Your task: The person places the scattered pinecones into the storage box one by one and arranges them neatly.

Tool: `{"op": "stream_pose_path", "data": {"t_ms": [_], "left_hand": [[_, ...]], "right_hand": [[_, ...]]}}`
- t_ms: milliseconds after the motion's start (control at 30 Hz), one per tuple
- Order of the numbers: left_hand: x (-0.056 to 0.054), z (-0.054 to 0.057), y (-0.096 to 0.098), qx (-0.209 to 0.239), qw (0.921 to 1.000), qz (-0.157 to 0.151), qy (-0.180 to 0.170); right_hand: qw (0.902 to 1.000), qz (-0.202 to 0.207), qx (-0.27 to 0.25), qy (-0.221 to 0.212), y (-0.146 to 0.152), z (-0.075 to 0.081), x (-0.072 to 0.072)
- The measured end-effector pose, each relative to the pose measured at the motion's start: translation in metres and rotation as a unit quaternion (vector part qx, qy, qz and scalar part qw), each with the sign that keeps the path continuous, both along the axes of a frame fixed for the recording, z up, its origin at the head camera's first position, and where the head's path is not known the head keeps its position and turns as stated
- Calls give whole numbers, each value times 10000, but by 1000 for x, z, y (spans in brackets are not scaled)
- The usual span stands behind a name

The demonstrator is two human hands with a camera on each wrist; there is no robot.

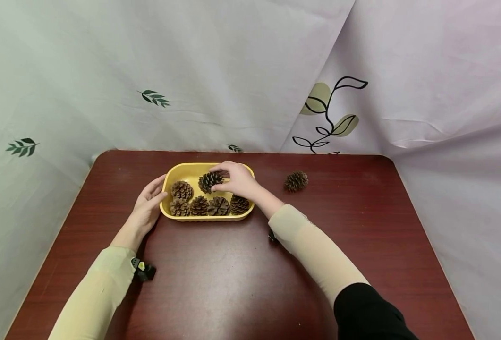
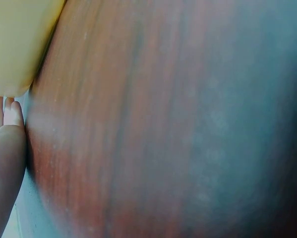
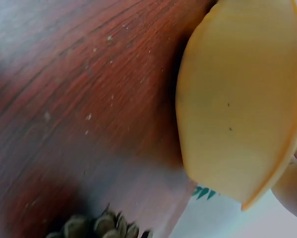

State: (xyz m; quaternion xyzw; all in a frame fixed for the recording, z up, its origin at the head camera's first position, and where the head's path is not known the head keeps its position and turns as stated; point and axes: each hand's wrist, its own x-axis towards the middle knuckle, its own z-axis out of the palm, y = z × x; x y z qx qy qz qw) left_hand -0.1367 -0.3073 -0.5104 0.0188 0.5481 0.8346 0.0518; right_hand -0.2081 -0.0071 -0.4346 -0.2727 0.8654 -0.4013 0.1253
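A yellow oblong tub (image 1: 208,218) stands near the table's far edge. My right hand (image 1: 238,180) reaches over its right side and pinches a dark pine cone (image 1: 210,182) between thumb and fingers, above the tub's floor. Several other brown pine cones stand inside: one pine cone (image 1: 181,190) at the left, the rest in a row along the near wall, such as the pine cone (image 1: 218,206) near the middle. With fingers fairly straight, my left hand (image 1: 147,204) touches the tub's left end. From the right wrist, the tub's outer wall (image 3: 237,99) hides the held cone.
One loose pine cone (image 1: 296,181) lies on the dark red table (image 1: 343,226), right of the tub. Behind the table hangs a pale cloth (image 1: 216,66) with leaf prints. A small black device (image 1: 145,271) is strapped at the left wrist.
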Motion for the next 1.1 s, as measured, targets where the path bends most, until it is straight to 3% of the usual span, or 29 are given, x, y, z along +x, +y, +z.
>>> {"op": "stream_pose_path", "data": {"t_ms": [533,1100], "left_hand": [[0,0,2,-107,9998,141,-116],[0,1,2,-230,9995,149,-124]], "right_hand": [[9967,279,703,293,-24,-10,-15],[9940,649,865,139,-30,-15,-21]]}}
